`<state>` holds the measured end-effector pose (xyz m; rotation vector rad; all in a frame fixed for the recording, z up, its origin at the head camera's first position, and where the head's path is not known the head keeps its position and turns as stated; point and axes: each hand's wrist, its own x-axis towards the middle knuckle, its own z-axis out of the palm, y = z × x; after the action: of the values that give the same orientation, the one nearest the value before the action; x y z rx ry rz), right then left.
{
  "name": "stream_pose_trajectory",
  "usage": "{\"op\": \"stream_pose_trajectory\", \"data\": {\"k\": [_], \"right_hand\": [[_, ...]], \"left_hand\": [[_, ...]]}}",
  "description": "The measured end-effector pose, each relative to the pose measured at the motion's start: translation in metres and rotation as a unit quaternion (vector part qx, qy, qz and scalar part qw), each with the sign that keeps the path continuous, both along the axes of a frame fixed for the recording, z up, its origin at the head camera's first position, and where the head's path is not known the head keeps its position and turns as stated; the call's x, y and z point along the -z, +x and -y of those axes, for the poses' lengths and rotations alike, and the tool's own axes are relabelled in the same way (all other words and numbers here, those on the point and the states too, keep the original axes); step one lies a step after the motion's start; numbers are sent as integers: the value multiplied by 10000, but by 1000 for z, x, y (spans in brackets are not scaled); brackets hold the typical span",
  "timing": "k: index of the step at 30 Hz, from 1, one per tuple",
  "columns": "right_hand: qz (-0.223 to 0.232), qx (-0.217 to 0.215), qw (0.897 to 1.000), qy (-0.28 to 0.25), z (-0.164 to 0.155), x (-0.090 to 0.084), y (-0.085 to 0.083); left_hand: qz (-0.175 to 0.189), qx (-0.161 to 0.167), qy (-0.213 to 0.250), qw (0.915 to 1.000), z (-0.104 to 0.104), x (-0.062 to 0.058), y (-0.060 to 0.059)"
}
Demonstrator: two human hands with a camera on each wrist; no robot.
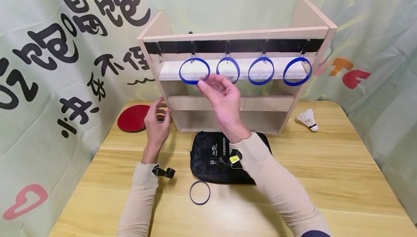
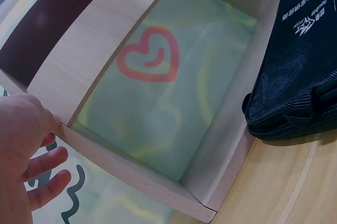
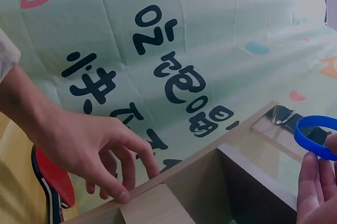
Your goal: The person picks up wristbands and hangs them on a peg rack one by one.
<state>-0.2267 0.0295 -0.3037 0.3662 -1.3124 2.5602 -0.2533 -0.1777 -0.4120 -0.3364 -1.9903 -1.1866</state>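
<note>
A wooden shelf (image 1: 234,34) stands at the back of the table, with a row of hooks under its top rail. Several blue rings hang from them; the leftmost hook (image 1: 158,54) is bare. My right hand (image 1: 211,83) is raised to the leftmost hanging blue ring (image 1: 194,71) and pinches its lower edge; the right wrist view shows that ring (image 3: 315,135) above my fingertips (image 3: 310,182). My left hand (image 1: 158,117) holds the shelf's left side panel (image 2: 131,174), thumb inside, fingers outside. One more blue ring (image 1: 200,192) lies flat on the table by my forearms.
A black zip bag (image 1: 208,157) lies in front of the shelf under my right forearm. A red paddle (image 1: 133,118) rests left of the shelf, a white shuttlecock (image 1: 307,119) to its right. Printed green cloth (image 1: 65,66) hangs behind the wooden table (image 1: 342,179).
</note>
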Motion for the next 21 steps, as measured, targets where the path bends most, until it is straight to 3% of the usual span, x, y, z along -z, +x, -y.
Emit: {"op": "stream_pose_trajectory", "data": {"k": [8, 21], "right_hand": [[230, 25, 9997, -108, 2, 7, -3], [202, 140, 9994, -238, 5, 14, -3]], "left_hand": [[-31, 23, 28, 10000, 0, 1, 0], [35, -39, 5, 10000, 3, 9, -7]]}}
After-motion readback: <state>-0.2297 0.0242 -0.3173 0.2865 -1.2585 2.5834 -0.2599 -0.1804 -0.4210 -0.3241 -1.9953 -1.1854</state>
